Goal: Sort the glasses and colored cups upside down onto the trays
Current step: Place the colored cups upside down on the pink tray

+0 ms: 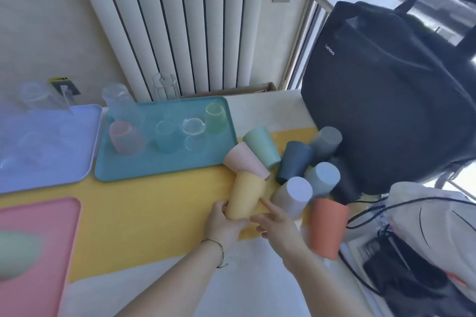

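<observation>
over the yellow mat (154, 213), the left hand (224, 224) gripped a yellow cup (244, 198); the right hand (275, 226) touched it with one straight finger. the teal tray (144, 167) held glasses (166, 136), the pink tray (38, 278) a green cup (15, 255).

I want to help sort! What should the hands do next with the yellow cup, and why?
Probably lift the yellow cup clear of the pile. The left hand grips its end, the right hand touches its side, and it lies on its side by the pink cup, not yet on a tray.
</observation>
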